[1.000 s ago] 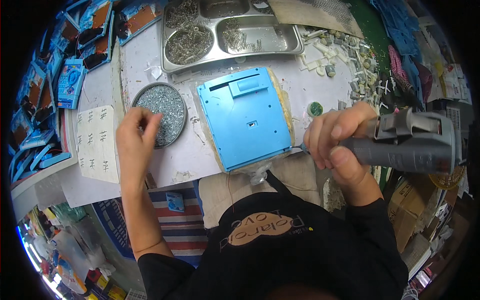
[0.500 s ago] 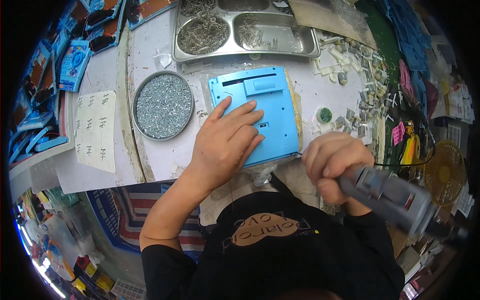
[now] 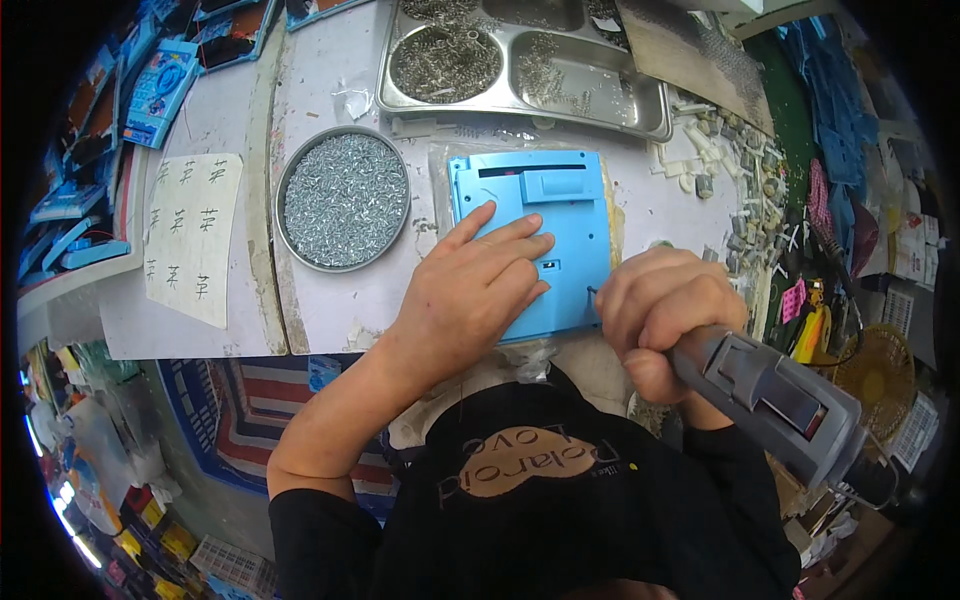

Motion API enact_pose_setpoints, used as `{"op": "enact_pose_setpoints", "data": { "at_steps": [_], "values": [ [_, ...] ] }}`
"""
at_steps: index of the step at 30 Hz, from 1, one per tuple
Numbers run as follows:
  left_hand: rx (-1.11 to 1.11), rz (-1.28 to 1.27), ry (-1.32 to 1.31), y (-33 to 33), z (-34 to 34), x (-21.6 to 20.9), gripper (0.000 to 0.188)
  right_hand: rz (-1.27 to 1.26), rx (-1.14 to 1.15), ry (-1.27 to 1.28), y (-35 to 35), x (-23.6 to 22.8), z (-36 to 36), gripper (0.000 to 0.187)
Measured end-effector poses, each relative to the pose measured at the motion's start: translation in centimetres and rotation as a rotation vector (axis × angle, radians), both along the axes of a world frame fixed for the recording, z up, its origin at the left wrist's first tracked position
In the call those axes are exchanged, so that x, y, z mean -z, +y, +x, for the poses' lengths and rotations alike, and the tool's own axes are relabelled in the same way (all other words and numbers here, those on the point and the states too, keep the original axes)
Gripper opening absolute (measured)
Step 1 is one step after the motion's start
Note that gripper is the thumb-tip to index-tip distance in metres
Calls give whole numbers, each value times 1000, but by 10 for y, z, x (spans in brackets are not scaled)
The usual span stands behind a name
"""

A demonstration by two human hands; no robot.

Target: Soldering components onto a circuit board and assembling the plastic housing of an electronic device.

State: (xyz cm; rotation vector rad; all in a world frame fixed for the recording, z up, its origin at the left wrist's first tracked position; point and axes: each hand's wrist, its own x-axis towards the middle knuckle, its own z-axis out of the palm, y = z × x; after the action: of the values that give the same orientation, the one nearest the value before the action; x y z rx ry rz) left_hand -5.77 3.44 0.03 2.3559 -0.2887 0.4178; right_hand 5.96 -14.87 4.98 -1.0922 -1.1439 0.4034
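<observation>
A light-blue plastic casing [image 3: 568, 225] lies on the table in front of me, with a slot, a raised block and several small holes on its upper face. My left hand [image 3: 470, 285] rests on the casing's left half, fingers stretched out and somewhat apart. A grey electric screwdriver [image 3: 770, 390] is gripped in my right hand [image 3: 670, 315], its body slanting down to the right. The thin dark bit points left from my fist, its tip at the casing's lower right part, by the edge. Whether a screw sits under the tip cannot be made out.
A round tin of small silver screws [image 3: 342, 200] stands left of the casing. Behind is a steel compartment tray [image 3: 395, 90] with springs. Small white and grey parts [image 3: 715, 160] lie scattered at right. A marked paper sheet [image 3: 192, 240] and stacked blue casings [image 3: 95, 180] occupy the left.
My right hand has brought the screwdriver bit from the casing's lower right corner to a spot slightly farther up and inward. The left hand stays on the casing. The whole view has shifted.
</observation>
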Motion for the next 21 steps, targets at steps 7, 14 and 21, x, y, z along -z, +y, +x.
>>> {"op": "enact_pose_setpoints", "data": {
  "at_steps": [7,14,21],
  "values": [
    [2,-33,8,2,1,1,15,62,-32,141,6,-10,33,20],
    [-7,-75,29,2,1,1,16,-68,-18,17,16,2,38,23],
    [8,-79,58,4,0,0,16,70,79,108,46,-11,81,21]
  ]
}}
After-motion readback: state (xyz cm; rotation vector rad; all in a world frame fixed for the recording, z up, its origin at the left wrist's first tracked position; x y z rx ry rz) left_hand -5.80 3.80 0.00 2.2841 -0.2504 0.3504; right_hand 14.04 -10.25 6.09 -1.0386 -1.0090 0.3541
